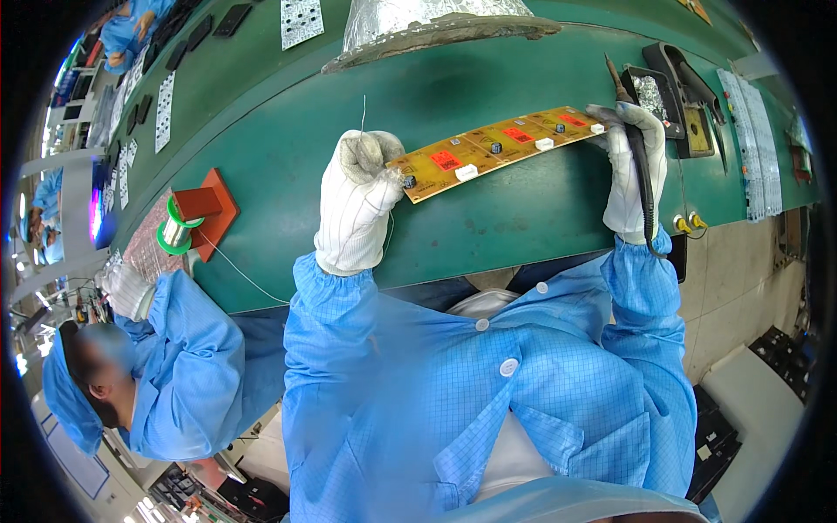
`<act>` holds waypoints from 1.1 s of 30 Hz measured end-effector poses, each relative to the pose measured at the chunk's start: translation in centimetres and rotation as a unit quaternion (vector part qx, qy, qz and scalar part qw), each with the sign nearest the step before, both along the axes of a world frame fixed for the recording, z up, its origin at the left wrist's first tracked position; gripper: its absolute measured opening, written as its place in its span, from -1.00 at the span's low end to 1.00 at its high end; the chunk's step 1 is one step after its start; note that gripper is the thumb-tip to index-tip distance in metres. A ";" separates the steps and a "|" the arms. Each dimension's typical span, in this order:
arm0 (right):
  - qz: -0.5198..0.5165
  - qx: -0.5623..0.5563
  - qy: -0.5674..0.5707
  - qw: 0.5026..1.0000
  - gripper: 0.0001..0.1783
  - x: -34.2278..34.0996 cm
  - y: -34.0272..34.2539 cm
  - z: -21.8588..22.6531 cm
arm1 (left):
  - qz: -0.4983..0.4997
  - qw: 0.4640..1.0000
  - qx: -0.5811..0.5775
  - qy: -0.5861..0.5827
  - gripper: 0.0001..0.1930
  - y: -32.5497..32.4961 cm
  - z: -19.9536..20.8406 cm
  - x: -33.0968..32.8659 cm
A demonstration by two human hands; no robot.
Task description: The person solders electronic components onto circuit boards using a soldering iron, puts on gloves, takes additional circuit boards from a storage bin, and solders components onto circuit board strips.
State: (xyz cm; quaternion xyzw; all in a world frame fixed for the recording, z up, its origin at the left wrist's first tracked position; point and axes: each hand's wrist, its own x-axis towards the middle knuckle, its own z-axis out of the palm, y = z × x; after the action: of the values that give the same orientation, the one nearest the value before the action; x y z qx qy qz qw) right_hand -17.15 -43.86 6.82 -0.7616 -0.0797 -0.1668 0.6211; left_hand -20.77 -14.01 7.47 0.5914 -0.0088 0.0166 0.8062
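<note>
A long, narrow yellow circuit board (478, 153) spans my two hands above the green bench, with white connectors, dark round parts and red labels on its face. My left hand (353, 205), in a white glove, is closed on the board's left end. A thin solder wire (364, 113) sticks up out of that fist. My gloved right hand (629, 174) grips a soldering iron (620, 87), its tip pointing up and away from the board. Fingers of that same hand also meet the board's right end.
A foil-covered hood (436, 26) stands at the far edge. To the left, a solder spool (177, 231) sits on a rust-red stand (222, 209). At right are an iron holder tray (696, 131) and pale strips (751, 144). A co-worker's gloved hand (126, 288) is at left.
</note>
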 end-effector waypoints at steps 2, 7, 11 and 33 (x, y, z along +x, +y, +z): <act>0.000 0.000 -0.002 1.000 -0.76 -0.1 0.0 0.1 | -0.003 1.000 -0.009 -0.002 -0.56 0.0 0.0 -0.1; -0.005 -0.011 0.007 1.000 -0.78 -0.2 -0.2 0.3 | 0.000 1.000 -0.003 -0.002 -0.56 -0.1 0.2 -0.1; -0.006 -0.001 -0.001 1.000 -0.78 -0.2 -0.3 0.2 | -0.005 1.000 -0.010 -0.002 -0.56 -0.1 0.0 0.0; 0.007 0.136 -0.044 0.990 -0.67 -0.4 -1.0 -0.2 | 0.063 0.995 -0.040 0.072 -0.71 -0.7 0.2 0.9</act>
State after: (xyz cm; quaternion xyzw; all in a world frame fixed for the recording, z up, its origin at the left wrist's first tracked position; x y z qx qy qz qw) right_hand -17.59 -44.89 6.62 -0.6614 -0.0887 -0.2046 0.7161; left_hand -19.83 -14.68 7.70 0.5580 0.0871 0.0245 0.8249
